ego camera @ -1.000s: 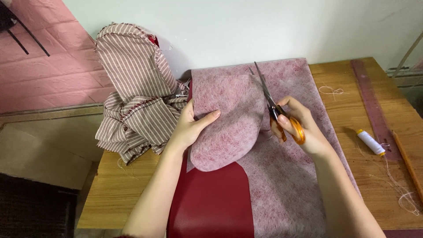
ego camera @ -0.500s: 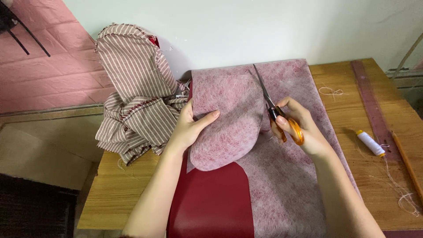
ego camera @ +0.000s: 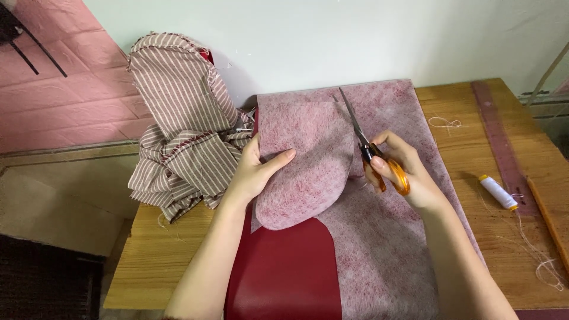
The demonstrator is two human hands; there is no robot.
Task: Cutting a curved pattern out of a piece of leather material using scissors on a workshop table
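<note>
Now | left hand [ego camera: 256, 172] pinching rounded pink felt piece [ego camera: 302, 172] | right hand [ego camera: 403, 172] fingers clenched through orange-handled scissors [ego camera: 372, 151]

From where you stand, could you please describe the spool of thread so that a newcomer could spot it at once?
Start at the wooden table and go to its right side, beyond the pinkish fabric sheet. The spool of thread lies there beside the long dark-red ruler: small, white, with a yellow end, trailing loose thread.
</note>
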